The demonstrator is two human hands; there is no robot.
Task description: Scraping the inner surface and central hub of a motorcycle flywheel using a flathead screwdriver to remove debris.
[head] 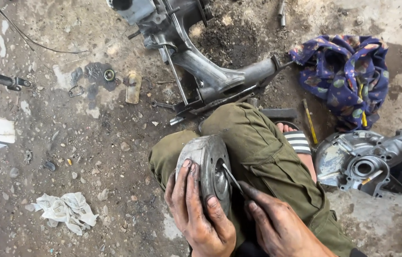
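The left hand (200, 209) is wrapped around the rim of a round grey metal drum (208, 169), thumb across the front face and fingers curled behind, propping it on edge against the person's knee in olive trousers (262, 152). The right hand (277, 223) is closed on a thin metal tool (232, 177), pinched between grimy fingertips, its tip set into the drum's central bore.

The drum looks like a thick casting, so I judge it heavy and wholly rigid, unlikely to dent or flex. Its surface appears greasy, and both hands are black with oil, so it is probably slippery. The outer rim, where the left hand already sits, seems the soundest place to hold it, with the thigh taking some of the weight. The tool looks slim and light, stiff enough to pry or scrape; whether it is a screwdriver or a pick is hard to tell at this angle.

No proper container is in view. The nearest thing to one is the grey engine cover (362, 164) lying hollow side up to the right, with what may be a small yellow-handled tool resting in its recess. A patterned blue cloth (343, 71) is bunched on the concrete floor (67, 133) beyond it, a yellow strip showing among its folds. A metal frame part (210, 71) lies ahead of the knee, and a crumpled white rag (65, 209) sits to the left.
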